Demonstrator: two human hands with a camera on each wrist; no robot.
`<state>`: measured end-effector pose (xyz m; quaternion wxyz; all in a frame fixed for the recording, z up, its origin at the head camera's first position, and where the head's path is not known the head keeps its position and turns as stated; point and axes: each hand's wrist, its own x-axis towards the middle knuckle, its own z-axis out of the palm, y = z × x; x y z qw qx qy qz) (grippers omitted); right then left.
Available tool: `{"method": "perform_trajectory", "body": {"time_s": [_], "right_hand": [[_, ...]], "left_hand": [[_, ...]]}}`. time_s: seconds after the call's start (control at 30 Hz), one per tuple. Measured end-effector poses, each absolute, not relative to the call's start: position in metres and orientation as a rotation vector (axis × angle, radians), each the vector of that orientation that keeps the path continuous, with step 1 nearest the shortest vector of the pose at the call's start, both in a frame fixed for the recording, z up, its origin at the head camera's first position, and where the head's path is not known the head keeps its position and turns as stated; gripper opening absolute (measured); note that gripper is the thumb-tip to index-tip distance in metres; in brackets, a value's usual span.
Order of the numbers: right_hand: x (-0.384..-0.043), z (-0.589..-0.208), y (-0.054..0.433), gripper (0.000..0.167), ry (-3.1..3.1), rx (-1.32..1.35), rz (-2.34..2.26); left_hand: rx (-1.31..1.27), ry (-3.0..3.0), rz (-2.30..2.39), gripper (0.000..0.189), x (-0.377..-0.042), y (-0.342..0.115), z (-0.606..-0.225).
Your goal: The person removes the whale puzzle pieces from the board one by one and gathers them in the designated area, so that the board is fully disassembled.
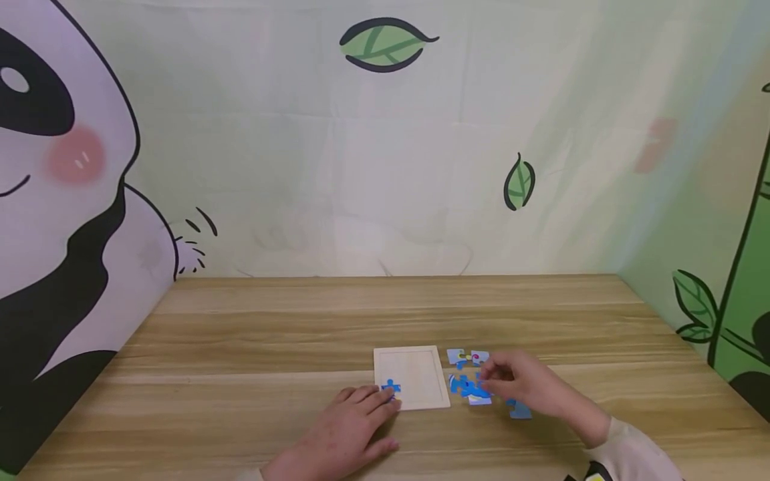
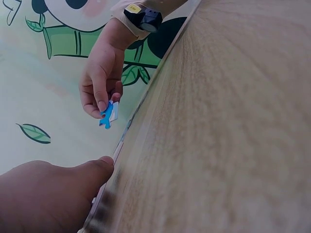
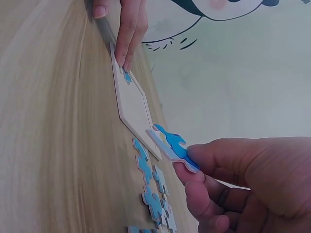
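A square wooden puzzle tray with a raised rim lies on the table. My left hand rests with its fingertips on the tray's near left corner, over part of a blue puzzle piece. Between thumb and fingers, my right hand pinches another puzzle piece, blue with a white edge. In the right wrist view this piece is held above the loose ones, near the tray's right side. Below that hand lie several blue jigsaw pieces, and one more blue piece sits nearer the front.
Two light-coloured pieces lie beside the tray's far right corner. The wood-grain table runs back to a printed cloth wall with leaves and a panda. A similar printed wall stands on the right.
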<state>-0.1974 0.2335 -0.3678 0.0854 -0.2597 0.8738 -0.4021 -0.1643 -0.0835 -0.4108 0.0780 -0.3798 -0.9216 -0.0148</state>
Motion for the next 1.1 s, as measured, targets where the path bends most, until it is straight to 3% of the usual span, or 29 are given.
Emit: {"method": "perform_trajectory", "body": {"time_s": [1.1], "right_hand": [[-0.188,-0.385,0.244,0.007,2.736,-0.626,-0.995]], "left_hand": [[-1.154,-2.795,-0.082,0.055,-0.164,-0.085,-0.41]]}}
